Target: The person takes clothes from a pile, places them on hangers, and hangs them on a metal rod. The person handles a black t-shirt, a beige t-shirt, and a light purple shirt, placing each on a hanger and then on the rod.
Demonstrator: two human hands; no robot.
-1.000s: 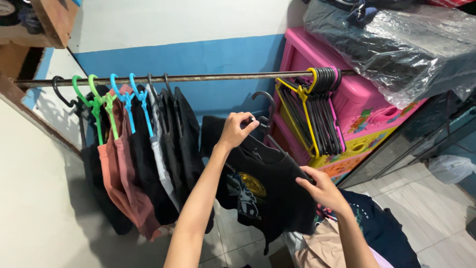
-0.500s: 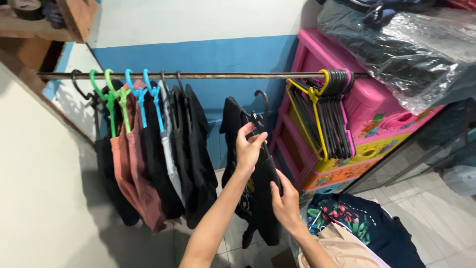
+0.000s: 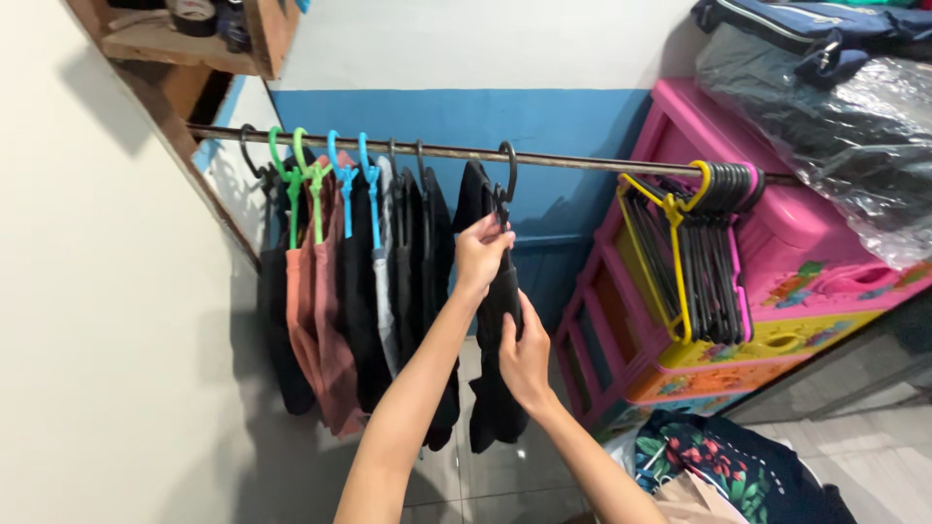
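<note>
A black t-shirt (image 3: pixel 493 388) hangs on a black hanger (image 3: pixel 506 175) whose hook sits over the metal rail (image 3: pixel 563 161). My left hand (image 3: pixel 482 254) grips the hanger's neck just under the hook. My right hand (image 3: pixel 524 354) holds the shirt's side a little lower. To the left on the same rail hang several garments (image 3: pixel 340 291), black, pink and grey, on green, blue and black hangers.
A bunch of empty black and yellow hangers (image 3: pixel 694 252) hangs at the rail's right end, in front of a pink plastic drawer unit (image 3: pixel 806 291). Plastic-wrapped bags (image 3: pixel 835 126) lie on top of it. A pile of clothes (image 3: pixel 718 466) lies at lower right. A wooden shelf (image 3: pixel 194 39) is at upper left.
The black shirt on its hanger went up and left, and its hook now sits on the rail. Both hands rose with it. The shirt turned edge-on, hiding its print.
</note>
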